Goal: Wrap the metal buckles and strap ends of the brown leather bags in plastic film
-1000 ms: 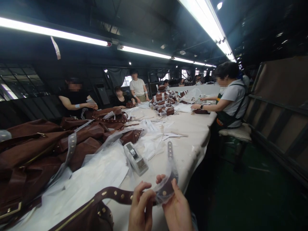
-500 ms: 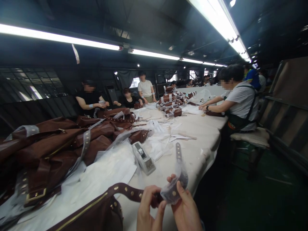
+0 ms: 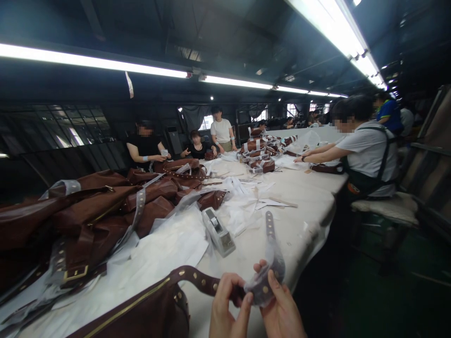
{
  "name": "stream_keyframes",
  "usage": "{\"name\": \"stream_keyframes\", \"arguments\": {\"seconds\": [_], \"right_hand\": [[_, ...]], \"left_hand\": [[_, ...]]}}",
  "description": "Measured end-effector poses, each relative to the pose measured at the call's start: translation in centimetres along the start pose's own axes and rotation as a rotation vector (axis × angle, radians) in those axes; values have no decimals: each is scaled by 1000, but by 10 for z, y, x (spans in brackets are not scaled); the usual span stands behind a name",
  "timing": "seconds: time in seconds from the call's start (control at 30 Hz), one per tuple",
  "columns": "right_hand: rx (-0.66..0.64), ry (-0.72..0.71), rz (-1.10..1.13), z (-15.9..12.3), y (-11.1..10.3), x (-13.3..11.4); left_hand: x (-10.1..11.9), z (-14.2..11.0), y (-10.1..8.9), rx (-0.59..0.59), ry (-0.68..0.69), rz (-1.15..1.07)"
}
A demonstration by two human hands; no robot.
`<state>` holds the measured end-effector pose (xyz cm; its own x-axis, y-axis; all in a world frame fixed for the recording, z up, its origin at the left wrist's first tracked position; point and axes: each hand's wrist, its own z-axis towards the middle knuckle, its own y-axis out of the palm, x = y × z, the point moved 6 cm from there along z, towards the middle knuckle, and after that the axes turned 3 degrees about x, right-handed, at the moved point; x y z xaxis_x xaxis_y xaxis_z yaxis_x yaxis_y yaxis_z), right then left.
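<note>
Left hand (image 3: 229,305) closes around a dark brown leather strap studded with round gold rivets (image 3: 202,281), while right hand (image 3: 280,307) grips a clear plastic sleeve (image 3: 262,286) over the strap's far end, thumb and fingers pinching the film around a gold stud. The strap runs from the top of a dark brown leather bag with a gold zip (image 3: 141,312), which lies at the near edge of a long white-covered work table (image 3: 310,206). Its sleeved tip curves upward, beyond the hands and above the tabletop. Just past the strap stands a grey-and-white tape dispenser (image 3: 218,232), beside loose sheets of white tissue paper (image 3: 165,249). To the left rises a heap of brown leather bags with gold buckles (image 3: 88,218). Farther down the table, brown bags banded with white paper strips (image 3: 257,152) lie piled together. On the right, a seated worker in a grey T-shirt and dark apron (image 3: 366,150) reaches across the table toward a brown leather bag (image 3: 327,168). Across the table, a standing worker in a white T-shirt (image 3: 221,131) faces two seated workers' side of the room, under long fluorescent tubes (image 3: 91,61)
</note>
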<state>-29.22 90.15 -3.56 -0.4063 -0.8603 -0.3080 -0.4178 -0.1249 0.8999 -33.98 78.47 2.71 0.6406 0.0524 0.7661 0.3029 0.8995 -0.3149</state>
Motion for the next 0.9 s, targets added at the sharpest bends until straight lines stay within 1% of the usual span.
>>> {"name": "stream_keyframes", "arguments": {"seconds": [0.07,0.13,0.33,0.73,0.9], "right_hand": [[-18,-4,-18,2,-4,1],[-25,-10,-42,2,-7,2],[-24,-2,-25,1,-7,3],[-11,17,-2,0,-8,5],[39,5,42,-1,-6,4]], "left_hand": [[1,-1,-1,45,-25,-22],[2,-2,-1,64,-32,-34],[3,-3,0,36,-51,-20],[8,-4,0,42,-33,-34],[5,-5,0,33,-40,-31]]}}
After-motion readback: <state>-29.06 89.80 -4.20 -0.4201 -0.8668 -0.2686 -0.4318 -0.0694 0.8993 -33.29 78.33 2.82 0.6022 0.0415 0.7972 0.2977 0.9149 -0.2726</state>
